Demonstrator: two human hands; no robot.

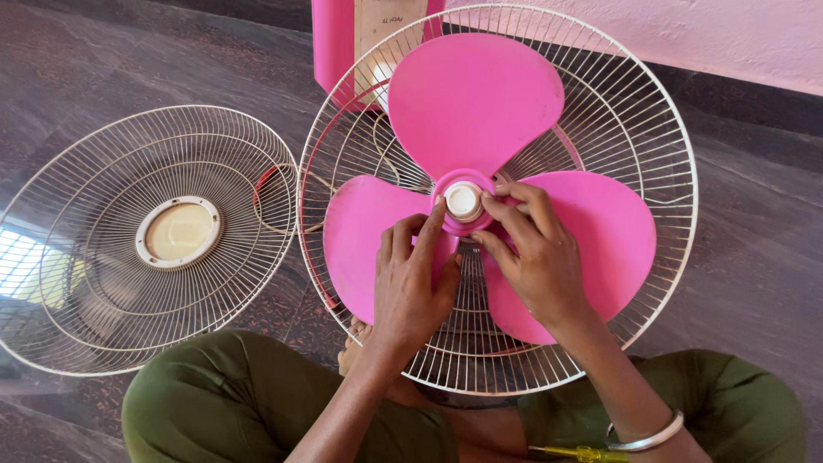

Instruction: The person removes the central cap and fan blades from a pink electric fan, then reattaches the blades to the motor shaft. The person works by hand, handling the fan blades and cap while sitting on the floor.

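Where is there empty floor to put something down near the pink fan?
Bare floor lies right of the rear guard, up to the wall. More lies far left, above the loose front guard. The middle is crowded: both hands, left hand and right hand, sit on the pink blades.

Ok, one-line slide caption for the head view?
Both hands, left hand and right hand, grip the white cap on the pink fan blade; front guard lies aside.

The blade (470, 184) is smooth matt pink plastic; the cap (463, 201) at its hub is glossy cream plastic. Around it, the rear guard (639, 129) is thin cream-painted metal wire, like the loose guard (146, 236) left of it. The floor (754, 231) beneath is polished dark stone. Trousers (214, 403) are matt green cloth; the bangle (647, 437) is shiny metal.
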